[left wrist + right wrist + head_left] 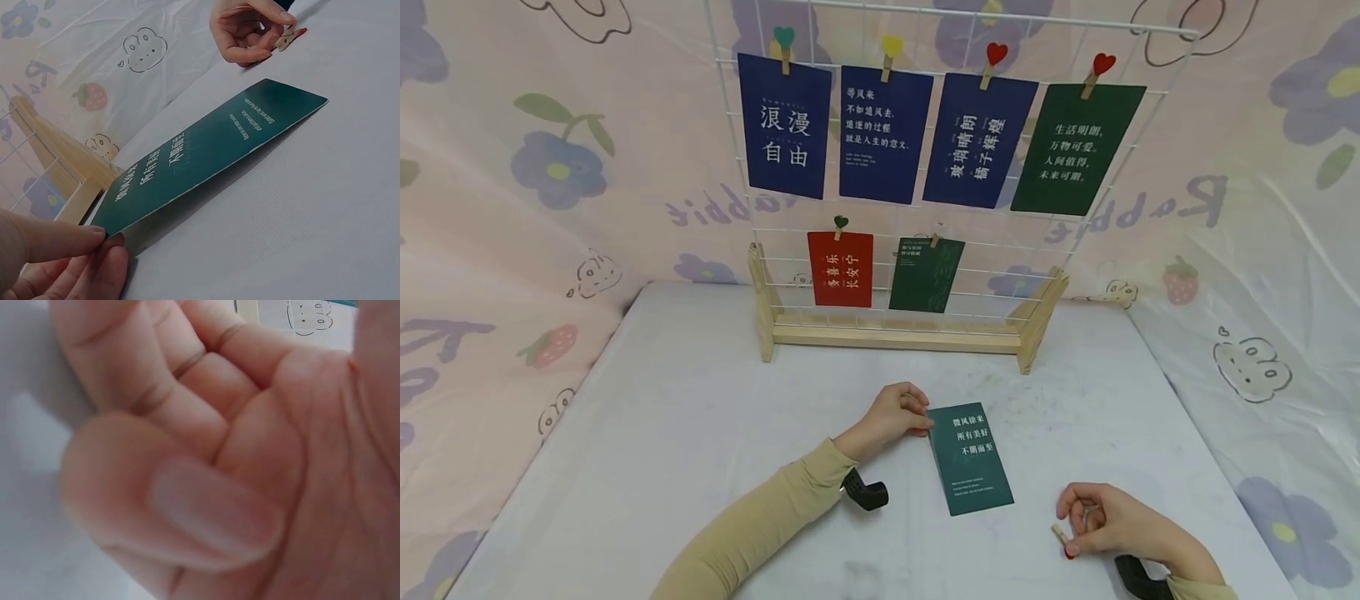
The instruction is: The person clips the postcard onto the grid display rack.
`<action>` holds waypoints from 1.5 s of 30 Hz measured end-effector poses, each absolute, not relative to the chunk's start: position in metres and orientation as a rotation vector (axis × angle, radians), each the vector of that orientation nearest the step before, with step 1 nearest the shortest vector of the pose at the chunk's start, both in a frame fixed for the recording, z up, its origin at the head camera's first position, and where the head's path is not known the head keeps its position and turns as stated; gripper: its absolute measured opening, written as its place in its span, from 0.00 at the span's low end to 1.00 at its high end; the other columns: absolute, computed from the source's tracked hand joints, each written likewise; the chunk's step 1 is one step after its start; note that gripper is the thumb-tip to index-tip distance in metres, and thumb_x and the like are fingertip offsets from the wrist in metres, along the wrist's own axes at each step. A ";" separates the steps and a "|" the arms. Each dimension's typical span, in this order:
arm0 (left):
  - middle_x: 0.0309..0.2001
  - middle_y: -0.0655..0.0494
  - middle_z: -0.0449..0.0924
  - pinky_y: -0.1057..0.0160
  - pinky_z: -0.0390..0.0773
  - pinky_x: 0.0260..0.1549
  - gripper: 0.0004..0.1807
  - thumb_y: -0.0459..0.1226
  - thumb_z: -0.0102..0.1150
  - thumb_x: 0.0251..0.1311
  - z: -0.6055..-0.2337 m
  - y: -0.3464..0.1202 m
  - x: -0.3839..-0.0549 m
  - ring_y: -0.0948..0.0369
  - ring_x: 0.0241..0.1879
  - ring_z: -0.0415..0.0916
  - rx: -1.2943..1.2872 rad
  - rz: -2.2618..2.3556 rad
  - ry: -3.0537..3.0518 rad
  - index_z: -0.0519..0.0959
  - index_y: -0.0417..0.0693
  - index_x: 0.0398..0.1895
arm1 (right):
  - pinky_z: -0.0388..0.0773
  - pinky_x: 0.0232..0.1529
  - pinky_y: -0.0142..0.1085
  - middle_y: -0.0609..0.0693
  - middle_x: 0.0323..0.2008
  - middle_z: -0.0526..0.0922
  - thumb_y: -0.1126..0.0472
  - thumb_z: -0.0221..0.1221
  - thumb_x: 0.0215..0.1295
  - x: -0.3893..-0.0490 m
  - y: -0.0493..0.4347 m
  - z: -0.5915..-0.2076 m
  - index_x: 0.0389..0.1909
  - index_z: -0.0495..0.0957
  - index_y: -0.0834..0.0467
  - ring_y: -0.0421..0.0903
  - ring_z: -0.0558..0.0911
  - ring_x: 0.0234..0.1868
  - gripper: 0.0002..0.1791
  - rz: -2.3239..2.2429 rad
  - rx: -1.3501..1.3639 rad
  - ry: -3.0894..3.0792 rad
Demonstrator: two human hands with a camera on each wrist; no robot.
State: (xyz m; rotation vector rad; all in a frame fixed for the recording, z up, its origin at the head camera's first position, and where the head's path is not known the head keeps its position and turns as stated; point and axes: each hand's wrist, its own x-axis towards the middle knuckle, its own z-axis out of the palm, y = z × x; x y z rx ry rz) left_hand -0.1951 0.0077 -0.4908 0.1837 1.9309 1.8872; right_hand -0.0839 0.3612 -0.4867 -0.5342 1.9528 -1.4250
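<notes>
My left hand (889, 422) pinches the upper left corner of a dark green card (972, 467) with white writing. In the left wrist view the thumb and fingers grip that corner, and the card's long edge is tilted up off the white tabletop. Lower right, my right hand (1108, 521) holds a small wooden clothespin (1059, 534) with a red heart on its end, close above the table. The left wrist view also shows this clothespin (287, 39) at the fingertips. In the right wrist view only the curled fingers and thumb show; the clothespin is hidden there.
Behind the hands stands a white wire grid rack on a wooden base (895, 337). Heart clothespins hold cards on it: blue ones (784, 125) and a green one (1078, 150) above, a red card (840, 269) and a small green card (927, 275) below. Patterned cloth surrounds the table.
</notes>
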 end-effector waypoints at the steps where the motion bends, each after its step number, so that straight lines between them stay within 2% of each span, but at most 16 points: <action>1: 0.28 0.50 0.76 0.61 0.84 0.30 0.17 0.19 0.66 0.49 -0.491 0.008 -0.195 0.58 0.26 0.80 0.184 1.889 1.931 0.73 0.29 0.42 | 0.73 0.21 0.27 0.61 0.23 0.72 0.69 0.66 0.56 -0.084 0.361 -0.487 0.41 0.71 0.70 0.32 0.72 0.22 0.16 -1.428 -0.545 1.950; 6: 0.28 0.50 0.75 0.61 0.84 0.30 0.16 0.19 0.65 0.49 -0.492 0.009 -0.196 0.59 0.26 0.79 0.184 1.893 1.936 0.73 0.28 0.42 | 0.71 0.18 0.29 0.49 0.23 0.74 0.70 0.63 0.59 -0.086 0.361 -0.485 0.40 0.72 0.71 0.32 0.71 0.22 0.12 -1.438 -0.549 1.943; 10: 0.28 0.50 0.75 0.61 0.84 0.30 0.17 0.20 0.65 0.49 -0.493 0.010 -0.197 0.59 0.26 0.79 0.170 1.891 1.920 0.73 0.28 0.42 | 0.72 0.17 0.28 0.45 0.24 0.76 0.69 0.61 0.62 -0.087 0.360 -0.485 0.37 0.74 0.71 0.33 0.71 0.20 0.08 -1.421 -0.492 1.963; 17: 0.28 0.50 0.75 0.59 0.84 0.32 0.17 0.21 0.66 0.49 -0.495 0.009 -0.198 0.59 0.26 0.79 0.164 1.895 1.901 0.73 0.29 0.43 | 0.73 0.14 0.32 0.53 0.23 0.80 0.66 0.61 0.63 -0.093 0.358 -0.488 0.34 0.78 0.67 0.33 0.70 0.18 0.07 -1.365 -0.431 2.151; 30: 0.27 0.51 0.78 0.60 0.84 0.33 0.18 0.23 0.66 0.51 -0.494 0.007 -0.198 0.61 0.25 0.80 0.137 1.910 1.877 0.72 0.29 0.44 | 0.72 0.17 0.30 0.57 0.29 0.81 0.61 0.59 0.67 -0.116 0.351 -0.484 0.42 0.77 0.70 0.35 0.70 0.19 0.13 -1.398 -0.285 2.340; 37: 0.27 0.51 0.78 0.60 0.84 0.33 0.18 0.23 0.66 0.51 -0.495 0.007 -0.199 0.59 0.26 0.81 0.137 1.905 1.875 0.72 0.29 0.44 | 0.78 0.29 0.33 0.56 0.33 0.82 0.63 0.60 0.66 -0.122 0.345 -0.485 0.40 0.77 0.68 0.42 0.79 0.30 0.10 -1.390 -0.356 2.387; 45: 0.26 0.52 0.79 0.61 0.84 0.31 0.17 0.22 0.66 0.51 -0.496 0.008 -0.199 0.59 0.25 0.81 0.130 1.917 1.866 0.72 0.29 0.43 | 0.80 0.30 0.35 0.60 0.36 0.84 0.62 0.57 0.69 -0.126 0.344 -0.487 0.42 0.75 0.71 0.46 0.83 0.35 0.13 -1.454 -0.297 2.282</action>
